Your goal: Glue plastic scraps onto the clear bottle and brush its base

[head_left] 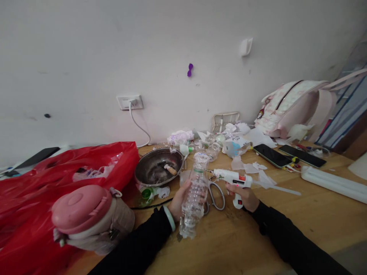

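My left hand (178, 200) is wrapped round a clear ribbed piece made of plastic bottle parts (194, 198), tilted above the wooden table. In my right hand (247, 195) is a white hot glue gun (233, 178), gripped by its handle with a small red light showing. The gun's nozzle points left and is close to the upper part of the bottle piece; whether they touch I cannot tell. Behind the bottle piece lie scissors (217, 196) with grey handles, their blades hidden.
Left of my hands are a dark metal bowl (137, 172), a pink-lidded bottle (83, 208) and a red plastic bag (17, 214). Plastic scraps (233, 145) lie along the wall. Phones (272, 156), a white bar-shaped device (332, 182) and a pink backpack (289, 109) are on the right.
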`<state>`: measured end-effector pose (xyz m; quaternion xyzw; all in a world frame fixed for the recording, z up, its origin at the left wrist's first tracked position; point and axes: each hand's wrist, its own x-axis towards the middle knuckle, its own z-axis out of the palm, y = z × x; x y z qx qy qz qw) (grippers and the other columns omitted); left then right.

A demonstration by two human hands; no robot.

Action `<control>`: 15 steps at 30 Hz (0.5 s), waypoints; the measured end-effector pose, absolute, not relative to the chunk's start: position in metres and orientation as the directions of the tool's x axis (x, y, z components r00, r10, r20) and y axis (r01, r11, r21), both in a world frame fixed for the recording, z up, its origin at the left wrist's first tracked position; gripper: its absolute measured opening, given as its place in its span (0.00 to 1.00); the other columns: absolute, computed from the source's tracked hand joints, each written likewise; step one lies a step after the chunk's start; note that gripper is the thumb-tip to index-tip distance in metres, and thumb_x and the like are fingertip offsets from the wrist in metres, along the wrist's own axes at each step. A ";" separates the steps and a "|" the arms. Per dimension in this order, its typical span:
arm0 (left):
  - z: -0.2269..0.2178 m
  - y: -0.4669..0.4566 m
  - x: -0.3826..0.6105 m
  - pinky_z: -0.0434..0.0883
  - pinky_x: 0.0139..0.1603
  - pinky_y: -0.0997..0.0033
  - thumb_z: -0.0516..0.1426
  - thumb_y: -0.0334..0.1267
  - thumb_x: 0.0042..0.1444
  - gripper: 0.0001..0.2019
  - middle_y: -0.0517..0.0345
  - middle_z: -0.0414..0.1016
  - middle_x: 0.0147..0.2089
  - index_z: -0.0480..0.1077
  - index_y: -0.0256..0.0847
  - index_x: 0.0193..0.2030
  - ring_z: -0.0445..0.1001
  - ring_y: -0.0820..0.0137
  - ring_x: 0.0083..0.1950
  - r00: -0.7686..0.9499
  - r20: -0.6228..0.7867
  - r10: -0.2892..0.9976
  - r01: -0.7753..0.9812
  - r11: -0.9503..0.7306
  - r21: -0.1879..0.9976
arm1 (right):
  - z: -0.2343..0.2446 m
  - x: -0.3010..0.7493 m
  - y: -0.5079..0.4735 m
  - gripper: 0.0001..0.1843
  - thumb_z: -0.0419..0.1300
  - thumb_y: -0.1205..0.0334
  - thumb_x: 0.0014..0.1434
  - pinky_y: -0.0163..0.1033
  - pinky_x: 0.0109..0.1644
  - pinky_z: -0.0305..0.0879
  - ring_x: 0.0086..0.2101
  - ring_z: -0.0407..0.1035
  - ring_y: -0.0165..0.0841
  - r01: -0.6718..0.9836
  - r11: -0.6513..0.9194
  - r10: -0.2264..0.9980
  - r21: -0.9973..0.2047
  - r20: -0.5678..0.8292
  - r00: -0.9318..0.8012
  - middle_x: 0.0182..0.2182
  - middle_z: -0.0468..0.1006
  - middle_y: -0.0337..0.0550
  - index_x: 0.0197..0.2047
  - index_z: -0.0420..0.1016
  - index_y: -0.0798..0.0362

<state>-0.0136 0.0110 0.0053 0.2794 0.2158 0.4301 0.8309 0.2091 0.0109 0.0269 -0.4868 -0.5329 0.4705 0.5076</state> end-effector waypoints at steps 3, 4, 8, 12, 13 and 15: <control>0.007 0.011 -0.014 0.69 0.31 0.70 0.62 0.49 0.49 0.23 0.50 0.77 0.36 0.68 0.36 0.47 0.76 0.63 0.33 0.541 -0.103 0.834 -0.605 0.472 0.641 | 0.027 0.209 0.011 0.17 0.66 0.49 0.37 0.39 0.26 0.55 0.19 0.59 0.31 0.046 0.072 0.997 -0.996 0.072 -0.012 0.13 0.66 0.35 0.12 0.66 0.49; 0.008 0.011 -0.014 0.70 0.32 0.69 0.62 0.49 0.49 0.22 0.50 0.78 0.36 0.68 0.36 0.46 0.76 0.63 0.33 0.540 -0.094 0.836 -0.612 0.467 0.638 | 0.027 0.210 0.011 0.17 0.66 0.49 0.37 0.39 0.26 0.55 0.19 0.59 0.31 0.045 0.068 0.998 -0.997 0.067 -0.013 0.13 0.66 0.35 0.12 0.66 0.49; 0.006 0.011 -0.016 0.71 0.35 0.69 0.61 0.50 0.49 0.22 0.48 0.78 0.35 0.70 0.32 0.43 0.77 0.62 0.37 0.550 -0.073 0.832 -0.622 0.467 0.628 | 0.024 0.211 0.012 0.16 0.67 0.50 0.36 0.38 0.25 0.53 0.18 0.57 0.29 0.021 0.049 0.999 -0.999 0.049 -0.017 0.11 0.65 0.34 0.13 0.67 0.50; 0.001 0.014 -0.021 0.71 0.33 0.69 0.60 0.54 0.47 0.26 0.45 0.79 0.34 0.71 0.30 0.41 0.77 0.61 0.34 0.591 -0.078 0.803 -0.590 0.496 0.637 | 0.023 0.211 0.011 0.14 0.68 0.51 0.35 0.39 0.26 0.55 0.19 0.58 0.30 -0.052 0.046 0.999 -0.998 0.047 -0.021 0.13 0.67 0.35 0.14 0.70 0.50; 0.000 0.015 -0.021 0.71 0.33 0.69 0.61 0.55 0.47 0.27 0.44 0.78 0.34 0.71 0.29 0.41 0.77 0.62 0.34 0.599 -0.079 0.797 -0.581 0.500 0.643 | 0.024 0.211 0.011 0.14 0.68 0.51 0.34 0.40 0.26 0.56 0.20 0.59 0.31 -0.083 0.050 0.998 -0.995 0.052 -0.024 0.14 0.68 0.36 0.14 0.71 0.50; -0.001 0.016 -0.022 0.70 0.32 0.69 0.60 0.56 0.47 0.28 0.44 0.78 0.34 0.72 0.29 0.41 0.76 0.62 0.33 0.618 -0.078 0.782 -0.557 0.506 0.659 | 0.028 0.211 0.011 0.15 0.67 0.49 0.35 0.40 0.27 0.58 0.22 0.62 0.33 -0.157 0.066 0.997 -0.985 0.070 -0.020 0.16 0.70 0.39 0.15 0.71 0.51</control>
